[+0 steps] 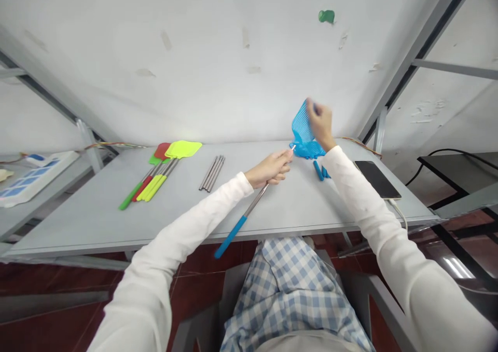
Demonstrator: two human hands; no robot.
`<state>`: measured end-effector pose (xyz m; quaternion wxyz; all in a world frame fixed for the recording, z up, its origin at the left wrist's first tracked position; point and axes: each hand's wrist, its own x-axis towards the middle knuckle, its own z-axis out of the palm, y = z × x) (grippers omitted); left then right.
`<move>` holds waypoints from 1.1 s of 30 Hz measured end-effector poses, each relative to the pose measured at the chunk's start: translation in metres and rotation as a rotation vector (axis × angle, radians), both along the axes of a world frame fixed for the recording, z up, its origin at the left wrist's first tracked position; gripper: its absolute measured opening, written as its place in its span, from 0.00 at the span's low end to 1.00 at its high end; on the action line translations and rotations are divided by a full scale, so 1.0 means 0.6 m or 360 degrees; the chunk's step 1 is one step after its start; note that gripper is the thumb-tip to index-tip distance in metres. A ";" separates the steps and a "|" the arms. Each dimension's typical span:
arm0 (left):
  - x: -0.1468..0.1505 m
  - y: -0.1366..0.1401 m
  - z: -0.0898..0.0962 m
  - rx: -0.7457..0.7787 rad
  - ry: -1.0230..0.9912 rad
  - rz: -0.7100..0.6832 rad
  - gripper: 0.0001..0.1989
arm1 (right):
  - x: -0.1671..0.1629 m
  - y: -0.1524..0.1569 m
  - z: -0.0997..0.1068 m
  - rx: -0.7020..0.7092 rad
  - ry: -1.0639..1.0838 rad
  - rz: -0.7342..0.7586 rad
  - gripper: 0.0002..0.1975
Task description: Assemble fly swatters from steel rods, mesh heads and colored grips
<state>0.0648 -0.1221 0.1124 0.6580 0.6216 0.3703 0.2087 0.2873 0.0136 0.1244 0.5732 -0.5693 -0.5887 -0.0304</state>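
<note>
My left hand (272, 167) is closed around a metal rod (257, 202) whose lower end carries a blue handle (231, 238). The rod slants down past the table's front edge, and its bare tip shows just beyond my fingers. Up and to the right, my right hand (321, 123) pinches a blue mesh fly swatter head (301, 123) by its edge, tilted upright. Below that head lie more blue swatter heads (310, 150) on the table. Short blue handles (318, 171) rest near my right wrist, partly hidden by the sleeve.
Several bare metal rods (212, 173) lie left of centre on the grey table (97, 227). Further left are fly swatters (157, 173) in yellow, red and green. A phone (377, 179) with a white cable lies at the right. A white wall (218, 92) stands behind.
</note>
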 end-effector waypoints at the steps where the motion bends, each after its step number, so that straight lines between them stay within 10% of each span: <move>1: -0.011 -0.012 0.001 -0.0033 0.0030 -0.0081 0.19 | 0.030 0.008 0.011 -0.0008 0.0106 -0.0153 0.31; 4: -0.055 -0.034 -0.004 -0.0112 0.0026 -0.0092 0.22 | 0.124 0.015 0.034 -0.0087 -0.0020 -0.0520 0.31; 8: -0.091 0.002 -0.014 -0.0182 -0.0307 0.0264 0.23 | 0.187 0.008 0.017 -0.0564 -0.0670 -0.0377 0.30; 23: -0.054 0.163 0.065 -0.0404 -0.1273 0.0539 0.19 | 0.157 0.119 -0.120 -0.1131 -0.1735 -0.0166 0.29; 29: -0.030 0.188 0.042 -0.0580 -0.1317 0.0472 0.16 | 0.162 0.105 -0.159 -0.0907 -0.1565 -0.0193 0.22; 33: -0.014 0.197 0.019 -0.0634 -0.1326 0.0530 0.12 | 0.103 0.082 -0.130 -0.0613 -0.0854 0.0127 0.19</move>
